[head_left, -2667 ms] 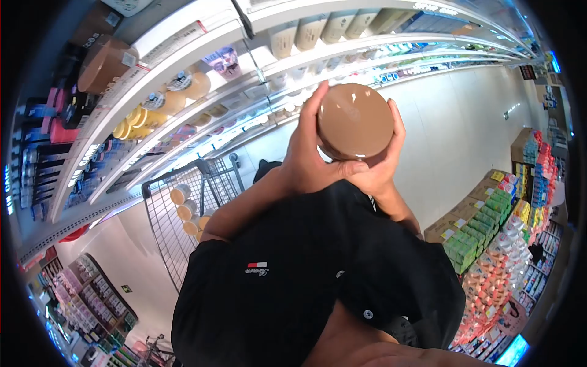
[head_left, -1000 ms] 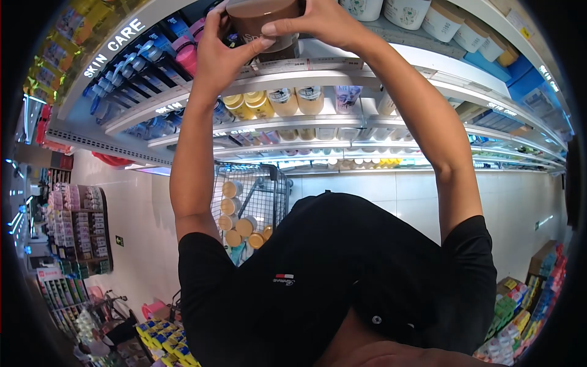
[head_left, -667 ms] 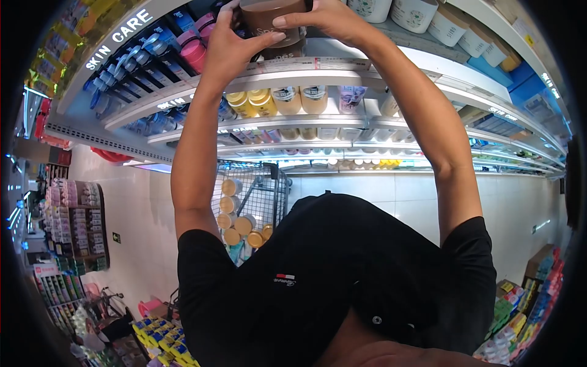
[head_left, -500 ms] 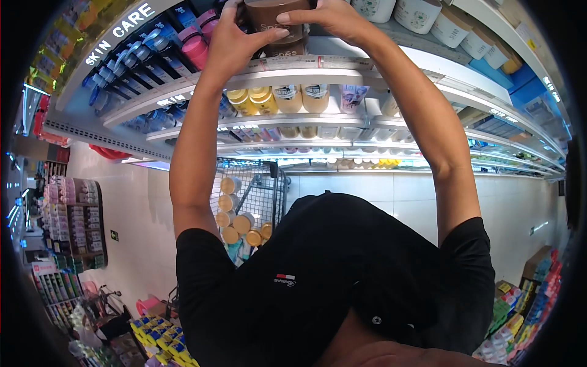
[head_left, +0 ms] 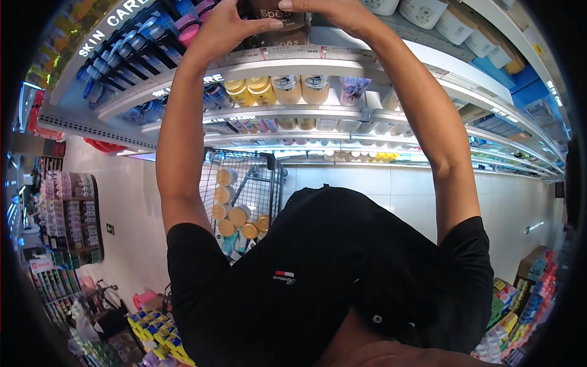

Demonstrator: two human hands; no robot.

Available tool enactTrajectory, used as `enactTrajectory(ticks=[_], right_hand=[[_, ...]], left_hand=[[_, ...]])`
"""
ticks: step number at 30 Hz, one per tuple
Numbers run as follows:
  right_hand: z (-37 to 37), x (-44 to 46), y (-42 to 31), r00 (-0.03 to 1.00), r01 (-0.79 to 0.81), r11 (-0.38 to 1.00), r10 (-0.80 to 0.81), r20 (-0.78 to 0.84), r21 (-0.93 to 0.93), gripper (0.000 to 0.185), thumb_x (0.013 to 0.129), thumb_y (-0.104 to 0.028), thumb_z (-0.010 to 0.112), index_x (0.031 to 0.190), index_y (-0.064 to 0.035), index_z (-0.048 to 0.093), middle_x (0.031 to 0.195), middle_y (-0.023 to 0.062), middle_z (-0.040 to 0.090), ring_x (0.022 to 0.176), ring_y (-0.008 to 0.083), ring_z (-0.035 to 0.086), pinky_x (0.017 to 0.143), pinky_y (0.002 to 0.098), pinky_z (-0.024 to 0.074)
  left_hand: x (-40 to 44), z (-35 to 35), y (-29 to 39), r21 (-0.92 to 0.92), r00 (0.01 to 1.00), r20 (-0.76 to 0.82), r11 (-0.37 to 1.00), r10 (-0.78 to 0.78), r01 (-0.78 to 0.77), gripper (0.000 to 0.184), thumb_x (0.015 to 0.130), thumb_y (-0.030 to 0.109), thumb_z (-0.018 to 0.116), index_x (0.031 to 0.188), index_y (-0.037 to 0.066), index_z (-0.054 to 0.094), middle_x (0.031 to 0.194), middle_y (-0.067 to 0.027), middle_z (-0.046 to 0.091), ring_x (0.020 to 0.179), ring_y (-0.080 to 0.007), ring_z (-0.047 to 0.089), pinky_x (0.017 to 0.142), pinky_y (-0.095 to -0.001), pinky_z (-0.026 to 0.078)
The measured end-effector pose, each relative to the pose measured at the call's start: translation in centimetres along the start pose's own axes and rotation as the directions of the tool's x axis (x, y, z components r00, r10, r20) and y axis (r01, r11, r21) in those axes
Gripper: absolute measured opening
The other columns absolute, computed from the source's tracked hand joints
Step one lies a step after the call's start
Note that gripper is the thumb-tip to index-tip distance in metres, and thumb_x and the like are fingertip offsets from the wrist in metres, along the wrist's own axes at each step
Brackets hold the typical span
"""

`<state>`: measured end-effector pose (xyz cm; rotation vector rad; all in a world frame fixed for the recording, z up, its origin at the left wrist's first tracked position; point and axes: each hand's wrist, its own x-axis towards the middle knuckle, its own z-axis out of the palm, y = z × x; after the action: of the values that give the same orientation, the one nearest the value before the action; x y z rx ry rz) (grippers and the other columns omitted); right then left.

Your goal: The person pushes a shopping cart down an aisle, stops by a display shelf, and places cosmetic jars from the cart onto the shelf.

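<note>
At the top of the view, a brown jar lettered "Spes" is between my two hands on the upper shelf. My left hand is closed against its left side, with the thumb across the front. From the right, my right hand grips it, thumb also on the front; the other fingers are partly hidden or cut off by the frame edge. Directly beneath is a second brown jar with similar lettering.
Blue-capped bottles and pink containers stand left of my hands, white jars to the right. Lower shelves hold yellow-lidded jars. A wire shopping cart with several tan-lidded jars stands below, beside my body.
The view has shifted slightly. My left forearm and the cart appear a little farther left, and the brown jars sit slightly higher in view. Both hands stay on the upper jar.
</note>
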<state>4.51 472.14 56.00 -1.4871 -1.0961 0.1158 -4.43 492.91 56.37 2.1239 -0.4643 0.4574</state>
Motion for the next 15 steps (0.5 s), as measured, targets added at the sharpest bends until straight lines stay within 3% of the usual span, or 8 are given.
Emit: enactTrajectory(ticks=[5, 7, 15], right_hand=[[0.0, -0.2, -0.3, 0.999, -0.029, 0.998, 0.026, 0.043, 0.059, 0.075, 0.08, -0.027, 0.083, 0.141, -0.0012, 0.047, 0.13, 0.0126, 0.06, 0.12, 0.0204, 0.056, 0.104, 0.0328, 0.0439], [0.1, 0.0, 0.0, 0.998, -0.066, 0.996, 0.066, -0.004, 0.063, 0.077, 0.081, -0.028, 0.083, 0.143, -0.001, 0.045, 0.131, 0.0129, 0.06, 0.121, 0.0202, 0.056, 0.104, 0.0326, 0.0438], [0.1, 0.4, 0.4, 0.998, -0.056, 0.998, 0.056, -0.017, 0.009, 0.081, 0.083, -0.028, 0.083, 0.145, 0.0006, 0.041, 0.134, 0.0144, 0.058, 0.123, 0.0212, 0.055, 0.106, 0.0333, 0.0432]], left_hand=[[0.2, 0.1, -0.9, -0.01, 1.0, 0.002, 1.0, 0.004, -0.004, 0.086, 0.073, 0.015, 0.09, 0.141, -0.006, 0.042, 0.128, -0.0159, 0.061, 0.118, -0.0205, 0.056, 0.102, -0.0337, 0.046], [0.3, 0.2, -1.1, -0.148, 1.0, 0.027, 0.989, -0.012, 0.016, 0.082, 0.075, 0.01, 0.088, 0.141, -0.005, 0.041, 0.128, -0.0147, 0.06, 0.117, -0.0191, 0.056, 0.101, -0.0326, 0.047], [-0.1, 0.2, -0.4, -0.254, 0.999, 0.005, 0.966, -0.052, 0.051, 0.079, 0.077, 0.007, 0.086, 0.141, -0.006, 0.041, 0.127, -0.0136, 0.061, 0.112, -0.0176, 0.059, 0.097, -0.0316, 0.05]])
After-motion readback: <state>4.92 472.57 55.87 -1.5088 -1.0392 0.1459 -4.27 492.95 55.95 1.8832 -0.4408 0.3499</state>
